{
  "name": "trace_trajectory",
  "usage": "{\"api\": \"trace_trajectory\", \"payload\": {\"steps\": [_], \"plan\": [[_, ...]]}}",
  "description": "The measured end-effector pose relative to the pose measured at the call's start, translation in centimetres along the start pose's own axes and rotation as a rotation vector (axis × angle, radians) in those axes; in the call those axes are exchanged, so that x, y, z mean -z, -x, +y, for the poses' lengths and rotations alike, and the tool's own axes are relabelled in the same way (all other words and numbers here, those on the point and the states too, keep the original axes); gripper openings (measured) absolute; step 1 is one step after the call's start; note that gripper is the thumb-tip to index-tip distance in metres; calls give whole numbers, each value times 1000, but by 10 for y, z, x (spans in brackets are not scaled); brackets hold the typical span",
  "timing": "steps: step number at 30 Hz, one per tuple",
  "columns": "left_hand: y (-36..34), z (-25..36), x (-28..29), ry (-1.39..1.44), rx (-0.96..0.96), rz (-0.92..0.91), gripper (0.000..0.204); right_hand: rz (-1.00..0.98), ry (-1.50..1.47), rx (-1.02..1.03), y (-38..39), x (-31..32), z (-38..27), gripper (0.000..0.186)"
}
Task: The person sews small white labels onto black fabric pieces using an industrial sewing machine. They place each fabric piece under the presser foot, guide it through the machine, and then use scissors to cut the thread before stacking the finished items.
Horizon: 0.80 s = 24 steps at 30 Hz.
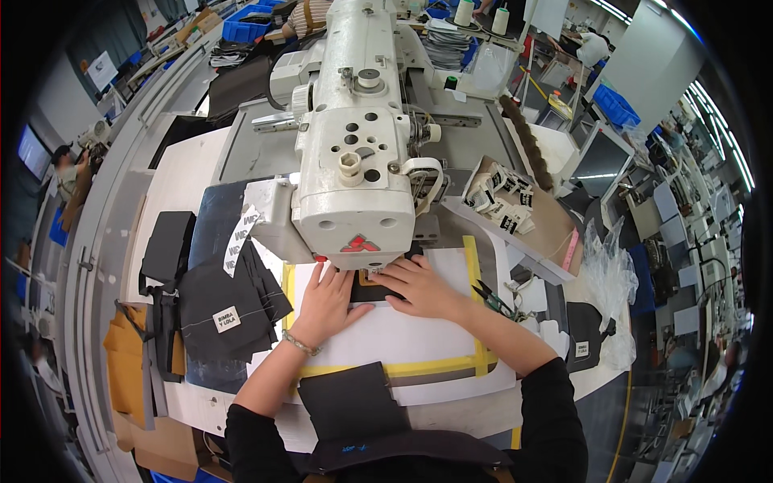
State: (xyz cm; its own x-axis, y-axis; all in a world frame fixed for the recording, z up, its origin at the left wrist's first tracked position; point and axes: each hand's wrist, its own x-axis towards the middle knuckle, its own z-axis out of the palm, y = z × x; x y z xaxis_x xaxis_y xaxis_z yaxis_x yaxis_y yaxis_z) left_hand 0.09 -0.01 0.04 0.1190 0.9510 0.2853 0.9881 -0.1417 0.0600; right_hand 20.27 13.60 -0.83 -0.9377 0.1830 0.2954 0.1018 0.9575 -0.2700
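A dark fabric piece point(362, 293) lies on white sheeting edged with yellow tape, beneath the white sewing machine's head point(354, 193). My left hand point(325, 306) lies flat at its left side, fingers stretched toward the machine and thumb pointing right. From the right, my right hand point(419, 288) rests on the piece, its fingers laid out near the needle area. Both hands are open and press down rather than grip. A small yellowish patch shows between them, partly hidden by the right fingers. The machine's head hides the piece's far part.
Stacked dark fabric pieces point(217, 306) with a pale label lie at left. A cardboard box point(515, 217) of labels stands right of the machine, with green-handled scissors point(493, 299) nearer me. Another black piece point(354, 402) lies close to my body. Clear plastic point(608, 290) is at far right.
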Motion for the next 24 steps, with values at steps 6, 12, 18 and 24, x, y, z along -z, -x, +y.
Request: {"api": "trace_trajectory", "payload": {"steps": [6,12,18,24], "plan": [[2,1,-4,0,28,-12,78,27,-44,21,9,3,9,45],[0,4,-3,61,66,-65,78,1,-35,-2,9,5,12,46],[3,5,-10,-14,60,4,77,-11,-5,8,8,6,11,49],[5,6,-10,-32,94,-18,77,-28,-7,18,7,4,11,52]]}}
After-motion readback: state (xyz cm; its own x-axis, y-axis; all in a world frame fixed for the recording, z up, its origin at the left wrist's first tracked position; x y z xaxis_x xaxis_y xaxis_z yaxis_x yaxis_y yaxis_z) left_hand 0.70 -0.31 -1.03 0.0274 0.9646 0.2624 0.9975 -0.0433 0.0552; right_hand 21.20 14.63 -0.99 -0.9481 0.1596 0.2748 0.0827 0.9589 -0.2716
